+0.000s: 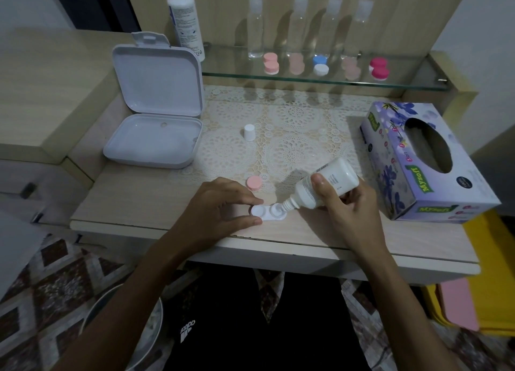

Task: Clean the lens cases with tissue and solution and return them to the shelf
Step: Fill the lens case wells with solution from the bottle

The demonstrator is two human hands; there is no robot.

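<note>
the right hand grips a tilted white plastic solution bottle, nozzle over the right well of an open white double lens case pinched by the left hand near the pale tabletop's front edge, beside a loose pink round cap.

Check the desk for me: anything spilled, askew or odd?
No spill shows. Loose parts only: a white bottle cap and a pink lid sit apart on the lace mat, and the white box stands open.
</note>
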